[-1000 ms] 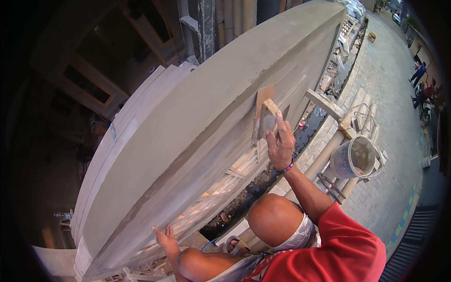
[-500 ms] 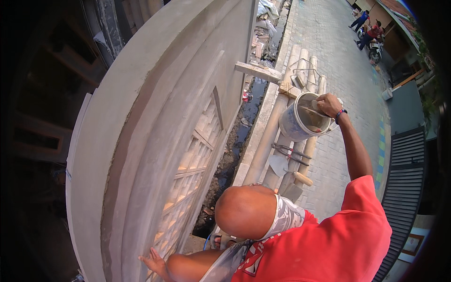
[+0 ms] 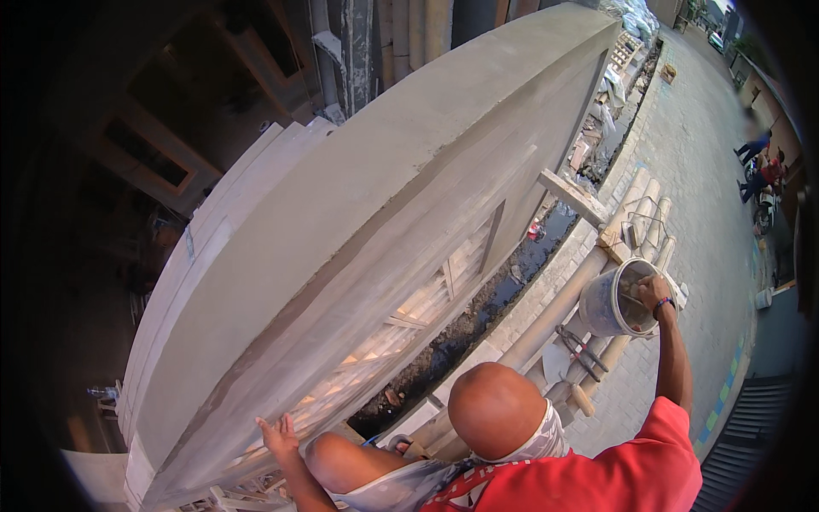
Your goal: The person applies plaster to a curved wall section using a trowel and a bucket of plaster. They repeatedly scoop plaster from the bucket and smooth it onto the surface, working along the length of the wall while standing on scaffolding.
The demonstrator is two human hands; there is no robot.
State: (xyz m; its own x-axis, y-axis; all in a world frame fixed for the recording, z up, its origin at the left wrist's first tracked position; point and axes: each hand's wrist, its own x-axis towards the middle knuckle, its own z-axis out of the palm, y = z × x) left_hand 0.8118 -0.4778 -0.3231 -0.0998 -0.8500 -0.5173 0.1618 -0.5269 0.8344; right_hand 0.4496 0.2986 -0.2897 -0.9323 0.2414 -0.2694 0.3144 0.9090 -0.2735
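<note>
The grey bucket (image 3: 607, 303) hangs out on the right, against the bamboo scaffold poles (image 3: 546, 328) and well apart from the wall. The right hand (image 3: 655, 293) is at its rim, wrist bent down, fingers curled over the edge and into the grey mix. I cannot tell from here whether they are closed around a tool handle or just dipping in.

A second ago that hand was up on the wall, pressing a small wooden float flat against the plaster. Half a second ago it had swung over to the bucket, and it is there now, a little deeper in. So the wall is not being worked at this instant, and the float is out of sight, in the bucket or behind the hand.

The left hand (image 3: 277, 437) has not moved across all three moments. It lies low on the wall with palm flat and fingers spread wide, bracing on the bottom edge of the broad, smooth plastered band (image 3: 409, 196) that runs diagonally up and away.

Under that band is a pale window grille (image 3: 409, 320). A wooden plank (image 3: 573, 196) sticks out from the wall towards the poles. Far below run a dark, littered ditch (image 3: 478, 316) and a paved street (image 3: 691, 171). A couple of other people (image 3: 763, 166) stand in the distance at the right.
</note>
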